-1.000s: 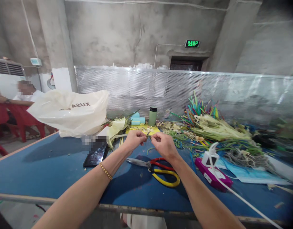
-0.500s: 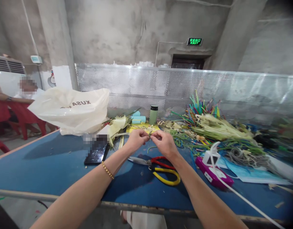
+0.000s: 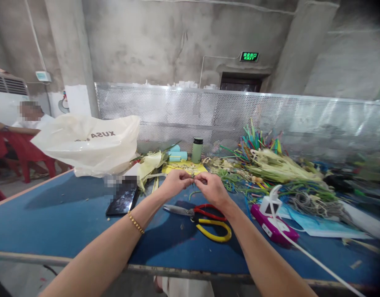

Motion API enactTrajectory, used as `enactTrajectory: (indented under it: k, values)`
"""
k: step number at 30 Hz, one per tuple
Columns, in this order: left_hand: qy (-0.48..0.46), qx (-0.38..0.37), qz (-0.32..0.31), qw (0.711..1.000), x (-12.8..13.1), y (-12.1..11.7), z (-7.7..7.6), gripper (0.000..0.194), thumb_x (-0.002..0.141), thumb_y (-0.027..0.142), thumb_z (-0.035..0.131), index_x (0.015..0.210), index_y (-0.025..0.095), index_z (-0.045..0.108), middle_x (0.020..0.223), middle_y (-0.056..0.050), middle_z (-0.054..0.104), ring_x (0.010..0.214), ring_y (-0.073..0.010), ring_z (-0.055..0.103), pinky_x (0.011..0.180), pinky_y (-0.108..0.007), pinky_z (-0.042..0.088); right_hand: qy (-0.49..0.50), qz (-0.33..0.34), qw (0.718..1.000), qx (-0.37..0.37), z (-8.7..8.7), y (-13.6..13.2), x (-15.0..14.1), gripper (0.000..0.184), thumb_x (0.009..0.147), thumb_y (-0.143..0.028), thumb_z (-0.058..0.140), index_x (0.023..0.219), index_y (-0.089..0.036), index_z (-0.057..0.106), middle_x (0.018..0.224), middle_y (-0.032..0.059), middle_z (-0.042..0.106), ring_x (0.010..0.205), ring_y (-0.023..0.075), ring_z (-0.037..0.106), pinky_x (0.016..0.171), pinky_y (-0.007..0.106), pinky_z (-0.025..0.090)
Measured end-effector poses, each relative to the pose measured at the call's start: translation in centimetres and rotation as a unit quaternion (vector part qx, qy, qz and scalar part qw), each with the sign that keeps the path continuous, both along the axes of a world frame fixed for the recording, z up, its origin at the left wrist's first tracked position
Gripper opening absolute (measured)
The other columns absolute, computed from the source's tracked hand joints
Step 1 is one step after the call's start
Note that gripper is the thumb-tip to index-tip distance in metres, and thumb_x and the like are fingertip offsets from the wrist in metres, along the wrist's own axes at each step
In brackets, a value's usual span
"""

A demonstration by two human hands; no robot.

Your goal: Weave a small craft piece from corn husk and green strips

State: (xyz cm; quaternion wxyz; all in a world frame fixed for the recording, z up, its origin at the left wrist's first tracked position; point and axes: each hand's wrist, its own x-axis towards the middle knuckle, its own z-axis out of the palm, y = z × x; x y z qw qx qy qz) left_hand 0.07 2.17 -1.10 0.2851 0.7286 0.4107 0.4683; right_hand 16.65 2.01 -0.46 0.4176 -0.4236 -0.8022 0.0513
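Observation:
Fingertips of my left hand (image 3: 175, 182) and my right hand (image 3: 213, 189) meet above the blue table, both closed in a pinch. Between them is a small thin greenish piece (image 3: 193, 177), mostly covered by the fingers; its kind is not clear. Just below, a curved green strand (image 3: 193, 193) shows against the table. Scissors with one red and one yellow handle (image 3: 217, 237) lie slightly open under my wrists, blades pointing left. A yellow sheet (image 3: 168, 168) with pale scraps on it lies behind my hands.
Left of my hands are a black tablet-like device (image 3: 122, 203), pale husks (image 3: 150, 165) and a white plastic bag (image 3: 91, 144). A green bottle (image 3: 197, 152) stands behind. At right are husks (image 3: 276, 165), grey cords (image 3: 313, 202) and a purple power strip (image 3: 275, 225) with a white cable.
The view has shifted slightly, so things on the table appear a little further left. My hands stay together in the same pinch, with only small finger movement.

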Motion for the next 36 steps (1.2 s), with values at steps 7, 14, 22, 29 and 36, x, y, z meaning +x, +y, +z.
enactTrajectory:
  k: [7, 14, 22, 29, 36]
  values:
    - [-0.002, 0.005, 0.016, 1.000, -0.21, 0.26, -0.38, 0.011, 0.072, 0.019, 0.061, 0.063, 0.013, 0.059, 0.055, 0.000, 0.059, 0.055, -0.0115, 0.053, 0.055, -0.023, 0.038, -0.022, -0.006, 0.999, 0.022, -0.46, -0.02, -0.22, 0.011, 0.080, -0.016, 0.059, 0.074, -0.017, 0.068, 0.073, 0.0037, 0.070, 0.068, 0.0155, 0.060, 0.067, 0.025, 0.042]
    - [-0.010, -0.024, -0.045, 0.999, -0.15, -0.22, -0.09, 0.014, 0.072, 0.017, 0.060, 0.059, 0.014, 0.056, 0.054, 0.000, 0.058, 0.053, -0.0108, 0.053, 0.054, -0.023, 0.039, -0.077, -0.039, 0.995, 0.050, -0.40, -0.30, -0.18, 0.011, 0.082, -0.013, 0.056, 0.079, -0.017, 0.065, 0.080, 0.0058, 0.069, 0.074, 0.0172, 0.060, 0.070, 0.027, 0.040]
    - [-0.007, -0.005, -0.005, 1.000, -0.36, 0.34, -0.16, 0.012, 0.070, 0.017, 0.059, 0.059, 0.014, 0.059, 0.053, 0.001, 0.057, 0.052, -0.0103, 0.051, 0.052, -0.022, 0.038, -0.031, -0.021, 0.998, 0.049, -0.59, 0.13, -0.03, 0.021, 0.081, -0.009, 0.048, 0.084, -0.017, 0.067, 0.083, 0.0062, 0.071, 0.076, 0.0175, 0.062, 0.072, 0.027, 0.044]
    - [-0.004, 0.010, 0.023, 1.000, -0.49, 0.62, -0.12, 0.010, 0.069, 0.016, 0.058, 0.059, 0.015, 0.059, 0.052, 0.002, 0.055, 0.052, -0.0104, 0.050, 0.052, -0.022, 0.037, 0.031, -0.025, 0.999, 0.009, -0.02, 0.13, 0.15, 0.018, 0.084, -0.020, 0.050, 0.085, -0.017, 0.068, 0.077, 0.0050, 0.070, 0.066, 0.0159, 0.061, 0.066, 0.026, 0.045]
    - [-0.020, 0.017, 0.029, 0.999, -0.16, 0.27, 0.03, 0.008, 0.068, 0.017, 0.059, 0.060, 0.015, 0.059, 0.053, 0.003, 0.053, 0.053, -0.0098, 0.048, 0.053, -0.021, 0.037, -0.013, -0.010, 0.999, 0.035, -0.16, -0.33, -0.33, 0.013, 0.075, -0.017, 0.055, 0.063, -0.017, 0.062, 0.062, 0.0007, 0.063, 0.059, 0.0126, 0.053, 0.059, 0.023, 0.039]
